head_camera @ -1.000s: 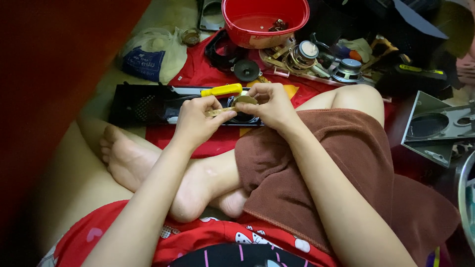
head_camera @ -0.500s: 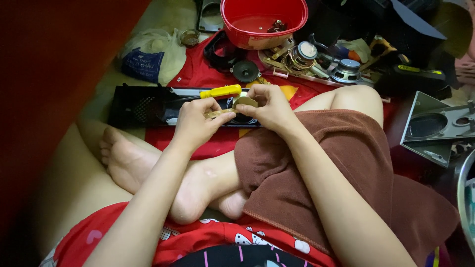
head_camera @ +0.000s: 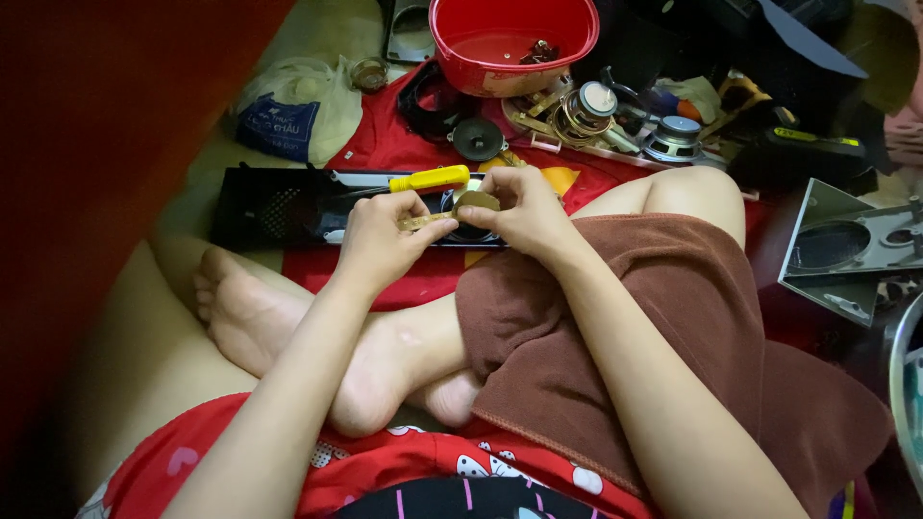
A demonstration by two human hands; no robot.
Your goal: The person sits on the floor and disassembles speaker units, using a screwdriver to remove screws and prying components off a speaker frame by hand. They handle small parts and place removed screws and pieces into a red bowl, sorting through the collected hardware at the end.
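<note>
- We note no shift from a second ago: left hand (head_camera: 380,235) fingers pinch the tan strip (head_camera: 423,222).
- Right hand (head_camera: 524,211) fingers grip the round tan part (head_camera: 476,201); yellow-handled screwdriver (head_camera: 430,179) lies just beyond.

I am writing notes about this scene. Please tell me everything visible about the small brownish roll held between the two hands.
The small roll is round, flat-sided and olive-brown, and looks like tape. The right hand pinches its body with fingers and thumb. A thin tan strip runs from it leftward to the left hand, which grips the strip's end, so it is partly unrolled. It hangs just above the long black panel, below the yellow-handled tool. Its core is hidden.
</note>
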